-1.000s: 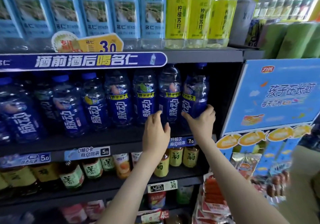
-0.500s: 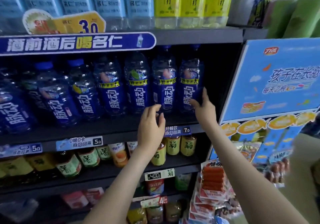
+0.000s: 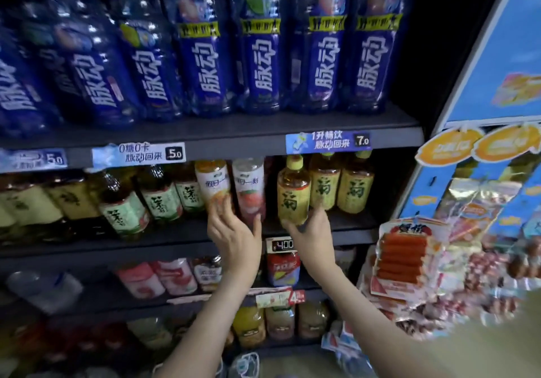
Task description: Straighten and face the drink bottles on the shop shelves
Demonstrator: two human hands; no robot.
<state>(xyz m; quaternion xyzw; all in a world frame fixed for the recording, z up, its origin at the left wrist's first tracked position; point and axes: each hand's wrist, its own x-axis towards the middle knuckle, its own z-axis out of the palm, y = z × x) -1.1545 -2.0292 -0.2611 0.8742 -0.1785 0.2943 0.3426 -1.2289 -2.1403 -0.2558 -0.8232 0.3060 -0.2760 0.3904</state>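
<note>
Your left hand (image 3: 234, 238) gripping the pink-label bottle (image 3: 249, 193) at its base, your right hand (image 3: 313, 237) gripping the front yellow tea bottle (image 3: 292, 196), tilted, middle shelf (image 3: 146, 246).

yellow tea bottles (image 3: 293, 199): 3 | white-label juice bottles (image 3: 248, 184): 2 | blue price tags (image 3: 328, 142): 3
</note>
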